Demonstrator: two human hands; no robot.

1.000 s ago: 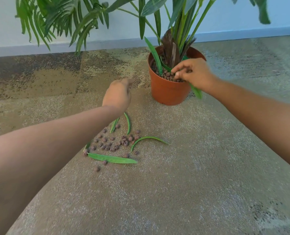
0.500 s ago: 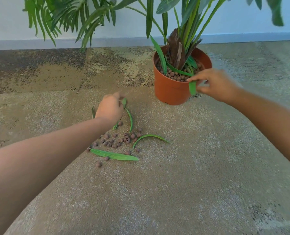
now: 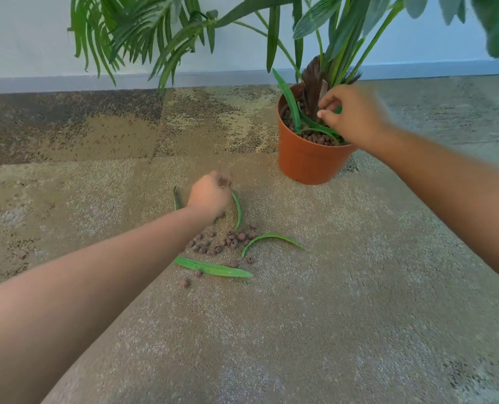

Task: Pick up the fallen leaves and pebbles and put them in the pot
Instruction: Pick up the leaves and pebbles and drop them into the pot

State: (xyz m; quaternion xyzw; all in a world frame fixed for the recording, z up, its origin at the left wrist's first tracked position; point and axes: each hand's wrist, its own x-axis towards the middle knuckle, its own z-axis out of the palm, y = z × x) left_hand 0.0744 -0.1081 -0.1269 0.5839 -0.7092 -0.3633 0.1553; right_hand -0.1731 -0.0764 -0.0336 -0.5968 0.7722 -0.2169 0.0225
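Note:
An orange pot (image 3: 309,161) with a green plant stands on the carpet, with brown pebbles and a few loose leaves (image 3: 293,107) inside it. My right hand (image 3: 356,116) hovers over the pot, its fingers pinching a green leaf (image 3: 337,109). On the carpet lies a cluster of brown pebbles (image 3: 228,242) with several fallen leaves: a long flat one (image 3: 213,268), a curved one (image 3: 271,238), a thin one (image 3: 238,209) and a dark one (image 3: 176,198). My left hand (image 3: 210,195) is down beside the thin leaf with its fingers curled; what they hold is unclear.
Palm-like fronds (image 3: 143,30) hang over the upper left. A grey skirting board (image 3: 97,83) and a pale wall close off the far side. The mottled brown carpet (image 3: 330,316) stretches towards me.
My right hand has moved from beside the pot's rim to over the pot with the leaf. My left hand has dropped lower towards the leaves on the carpet.

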